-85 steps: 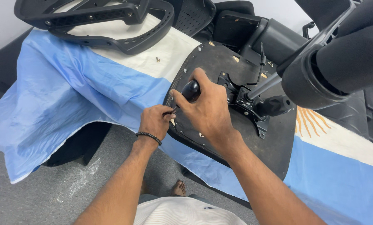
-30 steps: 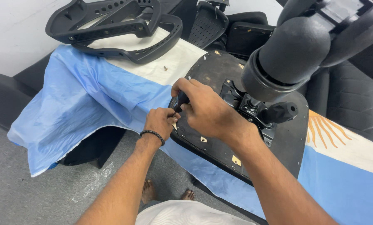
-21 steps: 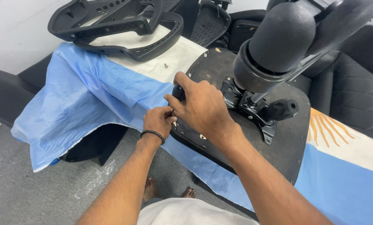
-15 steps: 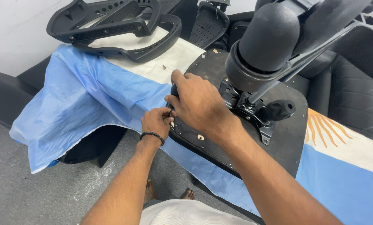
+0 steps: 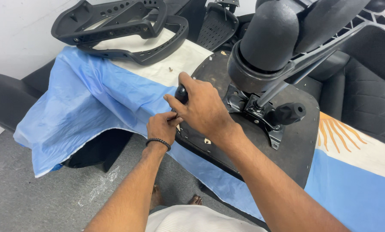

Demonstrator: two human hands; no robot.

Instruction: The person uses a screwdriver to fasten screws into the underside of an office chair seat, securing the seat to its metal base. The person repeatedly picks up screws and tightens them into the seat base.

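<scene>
1. Upturned chair seat base (image 5: 287, 141), black and flat, lying on a blue and white cloth (image 5: 93, 103) spread over the table, with the black metal mechanism (image 5: 261, 111) bolted at its middle and a thick black column (image 5: 269, 38) rising toward the camera.
2. Right hand (image 5: 203, 109) closed around a black tool handle (image 5: 181, 92), held upright at the near left edge of the seat base.
3. Left hand (image 5: 162, 126), with a dark bead bracelet at the wrist, fingers pinched together just beneath the right hand at the seat's edge; too hidden to tell what is pinched.
4. Black plastic chair frame (image 5: 123, 25) at the far end of the cloth, well apart from both hands.
5. Small loose screw (image 5: 171, 68) on the white stripe, between frame and seat.
</scene>
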